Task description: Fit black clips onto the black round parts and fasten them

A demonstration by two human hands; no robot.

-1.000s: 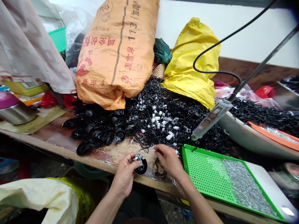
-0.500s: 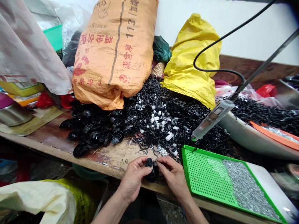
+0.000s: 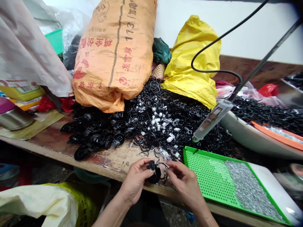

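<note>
My left hand (image 3: pixel 136 180) pinches a black plastic part with a round disc base (image 3: pixel 155 177) between thumb and fingers, above the table's front edge. To its right, my right hand (image 3: pixel 183 180) is closed at the fingertips on a thin black bent clip (image 3: pixel 163 164), which reaches toward the part; whether they touch I cannot tell. Just beyond the hands lie small silver pins (image 3: pixel 163 153) and a few loose black clips. Similar black round parts (image 3: pixel 97 134) are heaped to the left, and a large pile of black clips mixed with white pieces (image 3: pixel 157 121) spreads behind.
A green perforated tray (image 3: pixel 208 176) holding small metal pieces (image 3: pixel 252 186) is at the right. Above it hangs a grey electric screwdriver (image 3: pixel 211 121) on a cable. Behind stand an orange sack (image 3: pixel 113 53) and a yellow bag (image 3: pixel 194 60). A white basin (image 3: pixel 248 135) is farther right.
My right hand has drawn slightly right, away from the round part, and the thin clip at its fingertips shows more. My left hand keeps its hold on the part.
</note>
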